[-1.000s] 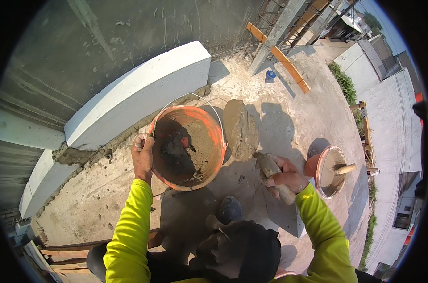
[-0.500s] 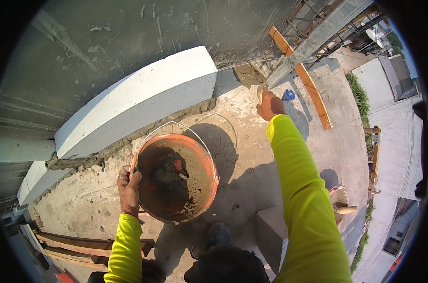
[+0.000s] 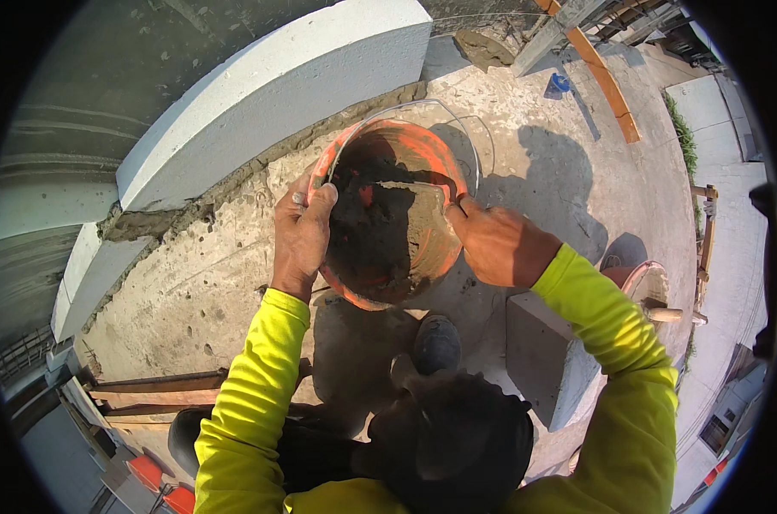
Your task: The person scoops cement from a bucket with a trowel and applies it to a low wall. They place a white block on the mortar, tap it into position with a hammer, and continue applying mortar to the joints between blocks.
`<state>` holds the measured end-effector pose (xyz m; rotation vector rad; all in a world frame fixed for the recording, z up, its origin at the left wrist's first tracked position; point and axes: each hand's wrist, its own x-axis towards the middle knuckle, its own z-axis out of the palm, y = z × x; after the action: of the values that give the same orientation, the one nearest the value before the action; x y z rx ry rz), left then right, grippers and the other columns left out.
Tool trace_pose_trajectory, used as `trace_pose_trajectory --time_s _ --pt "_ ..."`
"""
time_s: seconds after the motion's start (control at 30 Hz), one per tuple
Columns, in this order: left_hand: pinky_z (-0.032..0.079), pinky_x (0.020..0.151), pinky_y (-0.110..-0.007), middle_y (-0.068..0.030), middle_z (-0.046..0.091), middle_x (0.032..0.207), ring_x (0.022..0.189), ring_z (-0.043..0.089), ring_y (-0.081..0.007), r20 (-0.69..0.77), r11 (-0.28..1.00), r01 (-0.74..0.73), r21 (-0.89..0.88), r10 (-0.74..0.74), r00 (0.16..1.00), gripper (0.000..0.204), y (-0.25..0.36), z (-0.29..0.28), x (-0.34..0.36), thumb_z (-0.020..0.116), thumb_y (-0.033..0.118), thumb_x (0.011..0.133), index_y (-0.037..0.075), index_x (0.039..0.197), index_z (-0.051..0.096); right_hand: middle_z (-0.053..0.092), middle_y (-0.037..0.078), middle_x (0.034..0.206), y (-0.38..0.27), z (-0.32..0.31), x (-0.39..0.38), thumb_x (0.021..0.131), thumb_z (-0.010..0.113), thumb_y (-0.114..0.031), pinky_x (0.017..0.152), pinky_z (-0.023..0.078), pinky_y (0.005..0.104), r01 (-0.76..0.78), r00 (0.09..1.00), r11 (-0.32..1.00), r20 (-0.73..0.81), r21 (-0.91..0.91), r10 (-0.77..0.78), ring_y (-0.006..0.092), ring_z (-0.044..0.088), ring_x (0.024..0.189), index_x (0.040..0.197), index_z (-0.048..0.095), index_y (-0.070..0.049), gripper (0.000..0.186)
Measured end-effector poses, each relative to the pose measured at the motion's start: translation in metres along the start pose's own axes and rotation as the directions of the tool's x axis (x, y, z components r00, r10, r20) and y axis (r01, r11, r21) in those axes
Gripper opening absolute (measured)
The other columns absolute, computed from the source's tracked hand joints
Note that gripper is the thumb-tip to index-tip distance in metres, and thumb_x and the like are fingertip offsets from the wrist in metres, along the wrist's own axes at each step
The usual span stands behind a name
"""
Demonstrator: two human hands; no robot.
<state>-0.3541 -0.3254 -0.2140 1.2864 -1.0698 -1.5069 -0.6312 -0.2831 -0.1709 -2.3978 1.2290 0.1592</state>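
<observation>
An orange bucket (image 3: 453,163) with grey mortar (image 3: 371,231) inside is tilted in front of me, its wire handle raised toward the far side. My left hand (image 3: 304,230) is closed on the left rim, thumb over the edge. At the right rim is my right hand (image 3: 501,244), fingers closed. It seems to hold a trowel (image 3: 418,178), a dark, mortar-coated strip reaching into the bucket; its handle is hidden in the fist. Shadow covers much of the mortar, blurring the blade's outline.
White blocks (image 3: 277,94) line the dark wall on the left. A grey block (image 3: 542,355) stands by my boot (image 3: 437,343). At right sits a reddish bucket (image 3: 649,283) with a wooden-handled tool. Far off are a blue object (image 3: 558,86), an orange board (image 3: 607,81) and a post (image 3: 559,34).
My right hand has come back from near the post to the bucket's right rim. My left hand still grips the bucket, which sits farther up and right in the picture.
</observation>
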Motion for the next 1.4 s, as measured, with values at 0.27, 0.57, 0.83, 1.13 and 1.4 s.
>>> trace_pose_trajectory --time_s 0.27,0.57,0.83,1.13,1.4 --pt "0.044 0.075 -0.023 0.0027 0.063 0.099 0.082 0.051 -0.0064 0.069 0.99 -0.137 0.039 0.134 0.989 0.041 -0.002 -0.014 -0.01 0.06 0.015 0.094 0.001 0.131 0.062 0.061 0.025 0.093 -0.067 0.013 0.019 0.072 0.065 -0.002 0.066 0.057 0.0403 0.115 0.993 0.982 0.045 -0.147 -0.11 0.0351 0.069 0.077 0.106 0.053 0.012 0.038" --pt "0.044 0.095 -0.029 -0.0077 0.066 0.117 0.104 0.058 -0.0158 0.069 0.989 -0.103 0.108 0.096 0.993 0.043 -0.001 -0.009 -0.029 0.06 0.019 0.094 0.001 0.133 0.061 0.065 0.03 0.101 -0.079 0.041 0.013 0.082 0.053 -0.004 0.078 0.058 0.0447 0.0 0.966 0.995 0.258 -0.103 0.027 0.0409 0.071 0.088 0.111 0.053 0.012 0.033" --pt "0.037 0.11 -0.035 -0.0192 0.06 0.135 0.127 0.054 -0.0281 0.193 0.979 -0.172 0.114 0.148 0.97 0.045 -0.004 0.005 -0.028 0.06 0.021 0.093 0.0 0.132 0.061 0.064 0.03 0.097 -0.078 0.051 -0.011 0.079 0.053 -0.004 0.081 0.055 0.0455 -0.118 0.98 0.993 0.161 0.011 0.115 0.0412 0.069 0.091 0.116 0.049 0.012 0.041" --pt "0.038 0.105 -0.032 -0.0112 0.06 0.133 0.121 0.052 -0.0196 0.126 0.959 -0.221 0.179 0.2 0.972 0.046 -0.012 0.019 -0.033 0.058 0.017 0.095 -0.001 0.138 0.057 0.067 0.023 0.101 -0.06 0.116 0.0 0.081 0.07 -0.017 0.076 0.053 0.0388 -0.239 0.971 0.432 0.203 0.87 0.13 0.0284 0.068 0.087 0.132 0.043 0.015 0.066" --pt "0.038 0.109 -0.035 -0.0141 0.061 0.135 0.126 0.053 -0.0222 0.148 0.993 -0.105 0.055 0.096 0.984 0.041 -0.002 0.027 -0.021 0.058 0.017 0.095 0.001 0.132 0.062 0.061 0.007 0.085 -0.065 0.069 -0.024 0.087 0.07 -0.014 0.053 0.049 0.0295 -0.315 0.949 -0.145 0.311 0.938 -0.052 0.013 0.06 0.062 0.124 0.052 0.0 0.043"
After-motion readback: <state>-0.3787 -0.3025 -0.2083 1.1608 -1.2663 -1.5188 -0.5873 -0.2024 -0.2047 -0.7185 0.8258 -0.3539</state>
